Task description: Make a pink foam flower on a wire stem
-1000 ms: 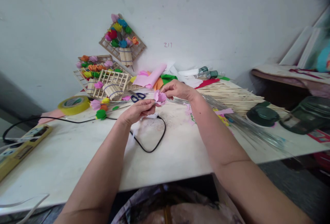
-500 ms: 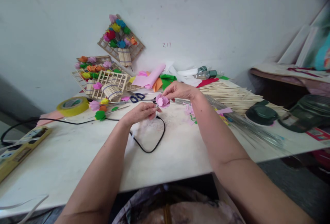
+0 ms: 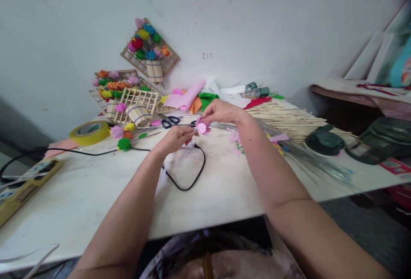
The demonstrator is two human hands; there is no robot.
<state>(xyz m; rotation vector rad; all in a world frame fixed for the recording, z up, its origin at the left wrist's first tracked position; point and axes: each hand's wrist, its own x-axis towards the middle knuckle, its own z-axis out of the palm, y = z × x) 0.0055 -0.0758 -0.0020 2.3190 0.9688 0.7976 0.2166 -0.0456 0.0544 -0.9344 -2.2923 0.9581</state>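
A pink paper flower [image 3: 202, 128] with rounded petals is held up between both hands over the table. My left hand [image 3: 180, 137] is closed in a pinch at the base of the flower; a stem there is too small to make out. From above and to the right, my right hand [image 3: 218, 112] pinches the flower's upper petals between thumb and fingers. Beneath the left hand lies a white object with a black cord [image 3: 188, 189], mostly hidden by that hand. Just behind the flower lie dark-handled scissors [image 3: 171, 121].
Finished flower panels [image 3: 138, 110] lean at the back left, near yellow tape [image 3: 90, 132] and loose flowers [image 3: 124, 143]. A power strip [image 3: 30, 182] is at the left edge. Thin sticks [image 3: 285, 118], wires [image 3: 308, 161], a dark lid [image 3: 325, 140] and a jar [image 3: 379, 141] stand to the right.
The flower has turned slightly, and its petals face differently. My right hand has shifted a little to the left along the petals; my left hand keeps its pinch.
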